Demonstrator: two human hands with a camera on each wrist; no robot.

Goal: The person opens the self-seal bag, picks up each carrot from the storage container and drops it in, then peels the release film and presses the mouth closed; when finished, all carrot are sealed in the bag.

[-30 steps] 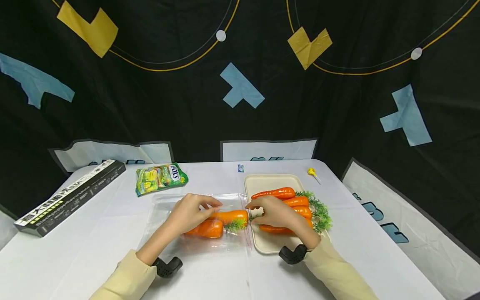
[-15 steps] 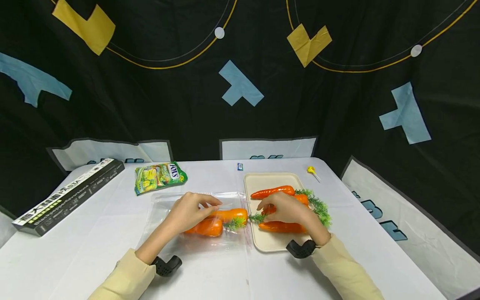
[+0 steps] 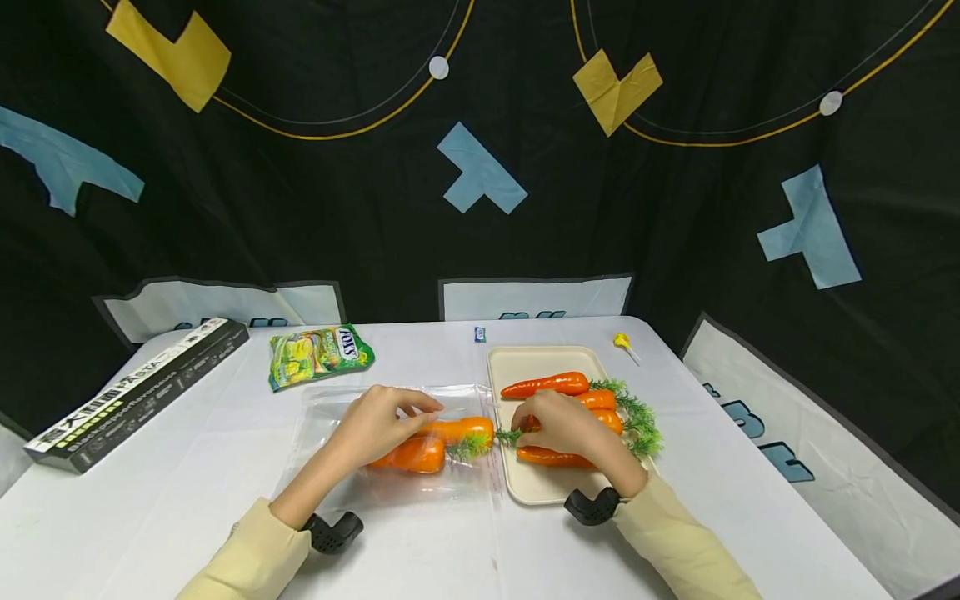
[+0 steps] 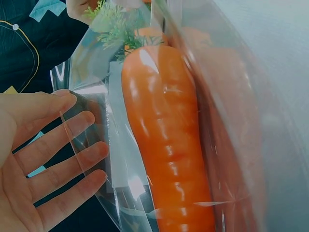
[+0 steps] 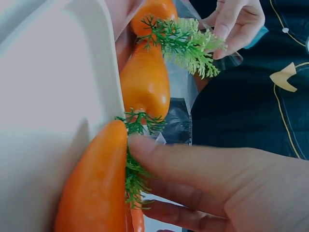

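Observation:
A clear plastic bag [image 3: 337,400] lies flat on the white table, its mouth facing a beige tray [image 3: 540,362]. Two orange carrots [image 3: 461,429] with green tops lie inside it; the left wrist view shows one [image 4: 166,145] up close under the film. My left hand [image 3: 427,410] holds the bag's upper layer at the mouth, and the film lies across its fingers [image 4: 72,145]. My right hand [image 3: 528,421] grips a carrot [image 5: 96,183] on the tray near its leafy top, which points at the bag. Other carrots [image 3: 547,385] lie on the tray beside it.
A green candy packet [image 3: 321,354] sits behind the bag. A long black box [image 3: 135,392] lies at the table's left edge. A yellow lollipop [image 3: 624,343] and a small blue item [image 3: 480,334] lie at the back. Black cloth walls surround the table.
My right hand left the bag's mouth, went right onto the tray, took hold of another carrot and shifted it a little toward the bag. The left hand stayed on the bag.

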